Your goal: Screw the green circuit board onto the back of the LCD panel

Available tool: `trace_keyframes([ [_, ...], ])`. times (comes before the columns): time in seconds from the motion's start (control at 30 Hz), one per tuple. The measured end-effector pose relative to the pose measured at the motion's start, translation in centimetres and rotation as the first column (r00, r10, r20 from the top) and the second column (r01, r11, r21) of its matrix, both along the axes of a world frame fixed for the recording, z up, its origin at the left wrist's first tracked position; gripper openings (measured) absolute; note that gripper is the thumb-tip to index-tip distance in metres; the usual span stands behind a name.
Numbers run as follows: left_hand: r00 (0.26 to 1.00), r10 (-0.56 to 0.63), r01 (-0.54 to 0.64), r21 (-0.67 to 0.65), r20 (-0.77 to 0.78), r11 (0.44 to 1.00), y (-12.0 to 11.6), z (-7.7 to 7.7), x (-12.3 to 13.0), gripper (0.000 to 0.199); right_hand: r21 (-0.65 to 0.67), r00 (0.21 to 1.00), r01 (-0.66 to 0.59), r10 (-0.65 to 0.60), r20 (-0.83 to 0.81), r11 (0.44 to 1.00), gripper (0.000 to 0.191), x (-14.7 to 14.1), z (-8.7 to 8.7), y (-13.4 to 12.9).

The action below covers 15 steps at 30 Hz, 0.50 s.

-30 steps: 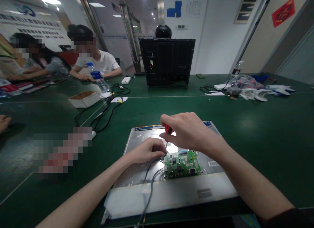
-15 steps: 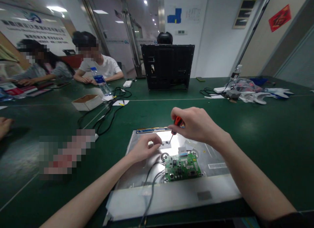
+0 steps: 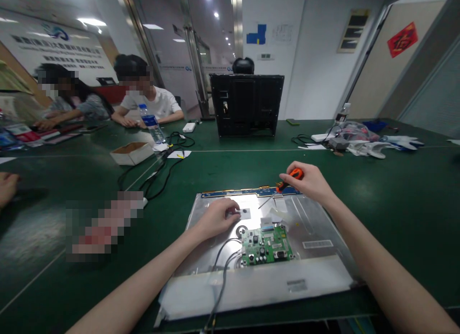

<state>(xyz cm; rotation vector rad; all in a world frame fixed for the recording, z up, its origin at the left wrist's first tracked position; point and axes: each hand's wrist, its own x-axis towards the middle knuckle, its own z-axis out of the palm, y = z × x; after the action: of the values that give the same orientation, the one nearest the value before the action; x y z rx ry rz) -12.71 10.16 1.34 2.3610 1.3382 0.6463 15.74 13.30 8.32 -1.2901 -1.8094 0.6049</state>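
Observation:
A silver display panel point(image 3: 312, 228) lies flat on the green table, with a green circuit board point(image 3: 266, 245) on its middle and dark cables point(image 3: 224, 276) running off its front edge. My right hand point(image 3: 304, 180) grips an orange and black screwdriver point(image 3: 296, 173) above the panel's back edge, its shaft slanting down to the left. My left hand point(image 3: 219, 216) rests on the panel, fingers pinched beside a small pale label point(image 3: 245, 213) with dark marks; what is between the fingertips is hidden.
A black monitor housing point(image 3: 247, 104) stands at the back. At left are a white box point(image 3: 132, 153), a water bottle point(image 3: 151, 125) and black cables. Gloves point(image 3: 366, 148) and a plastic bag lie back right. Two people sit back left; another person's hand point(image 3: 7, 188) shows at far left.
My right hand has moved right with the screwdriver, whose tip is now away from the label. My left hand stays almost in place. The camera view has shifted slightly.

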Motion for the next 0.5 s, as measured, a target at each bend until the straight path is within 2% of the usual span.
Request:
trace_keyframes([
  [0.13, 1.0, -0.013, 0.013, 0.013, -0.025, 1.0, 0.1, -0.1, 0.1, 0.006, -0.111, 0.992, 0.012, -0.026, -0.125, 0.994, 0.044, 1.7, -2.7, 0.0],
  [0.23, 0.999, -0.03, 0.03, 0.016, -0.044, 0.999, 0.1, -0.2, 0.2, 0.004, -0.159, 0.979, 0.008, -0.04, -0.2, 0.987, 0.047, 2.2, -3.9, -0.4],
  [0.5, 0.995, -0.077, 0.078, 0.009, -0.062, 0.997, 0.1, -0.3, -0.2, 0.007, -0.216, 0.966, -0.039, -0.018, -0.257, 0.976, 0.042, 2.2, -4.4, -0.8],
])
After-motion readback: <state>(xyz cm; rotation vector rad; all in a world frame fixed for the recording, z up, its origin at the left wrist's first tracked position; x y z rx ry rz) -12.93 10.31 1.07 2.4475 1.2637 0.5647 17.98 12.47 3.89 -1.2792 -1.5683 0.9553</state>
